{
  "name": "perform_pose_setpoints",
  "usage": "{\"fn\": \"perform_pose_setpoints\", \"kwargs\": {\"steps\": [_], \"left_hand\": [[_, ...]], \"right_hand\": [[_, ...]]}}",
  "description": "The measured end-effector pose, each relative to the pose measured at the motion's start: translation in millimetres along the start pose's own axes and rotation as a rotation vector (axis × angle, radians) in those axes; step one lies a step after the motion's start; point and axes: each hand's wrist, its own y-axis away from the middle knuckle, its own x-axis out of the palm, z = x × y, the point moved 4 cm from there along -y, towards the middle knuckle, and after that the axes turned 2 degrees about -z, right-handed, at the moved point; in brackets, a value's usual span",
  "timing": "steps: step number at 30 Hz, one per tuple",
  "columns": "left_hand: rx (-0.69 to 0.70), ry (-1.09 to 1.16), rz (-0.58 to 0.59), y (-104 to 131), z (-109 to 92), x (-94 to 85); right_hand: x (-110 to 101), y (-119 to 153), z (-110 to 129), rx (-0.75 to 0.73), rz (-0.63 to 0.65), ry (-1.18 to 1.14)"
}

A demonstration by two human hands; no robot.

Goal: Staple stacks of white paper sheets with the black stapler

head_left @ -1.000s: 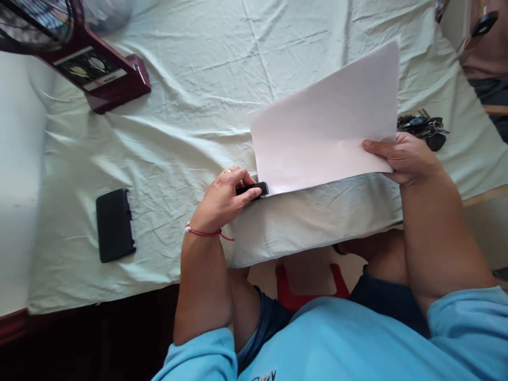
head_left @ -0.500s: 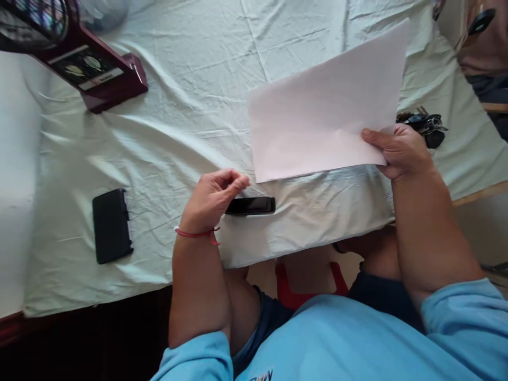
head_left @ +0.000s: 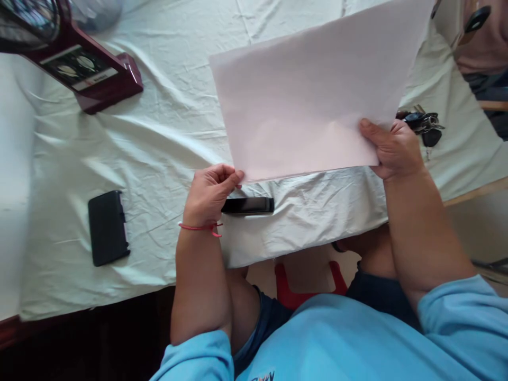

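White paper (head_left: 305,100) is held up above the cloth, and its near edge suggests more than one sheet. My right hand (head_left: 395,145) grips its lower right part, thumb on top and fingers hidden underneath. At the lower left corner, my left hand (head_left: 212,193) pinches the paper between thumb and fingers; a red string bracelet circles that wrist. Just below the left fingertips lies a black, narrow object (head_left: 250,205) with a glossy top, partly covered by the hand. A bunch of keys (head_left: 426,124) rests beyond my right hand, partly hidden by it.
A pale green cloth (head_left: 166,143) with wrinkles covers the table. On the left lies a black phone-like case (head_left: 107,227). A dark red fan (head_left: 107,98) stands at the upper left beside a clear plastic item (head_left: 95,13). Below the table edge shows a red stool (head_left: 286,288).
My left hand has closed on the paper's lower left corner, where it was apart from it before. The paper has shifted left and appears larger, nearer the camera.
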Motion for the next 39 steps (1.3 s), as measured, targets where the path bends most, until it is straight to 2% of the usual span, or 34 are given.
{"fn": "perform_pose_setpoints", "kwargs": {"steps": [4, 13, 19, 25, 32, 39], "left_hand": [[0.002, 0.036, -0.037, -2.7, 3.5, 0.3], [0.048, 0.061, -0.037, 3.1, -2.3, 1.0], [0.074, 0.090, -0.094, -2.4, 6.4, 0.8], [0.090, 0.142, -0.183, -5.3, 9.4, -0.7], [0.099, 0.126, -0.190, -5.2, 12.1, 0.0], [0.211, 0.289, -0.257, -12.3, 20.7, -0.1]], "right_hand": [[4.6, -1.5, -3.3, -0.004, 0.003, 0.019], [13.4, 1.4, -0.2, 0.023, -0.058, 0.025], [14.7, 0.8, -1.6, 0.035, -0.069, 0.039], [13.4, -1.1, -6.0, 0.017, 0.000, -0.002], [12.8, -1.3, -8.5, 0.010, 0.004, 0.005], [16.3, -3.6, -12.4, -0.032, 0.013, -0.070]]}}
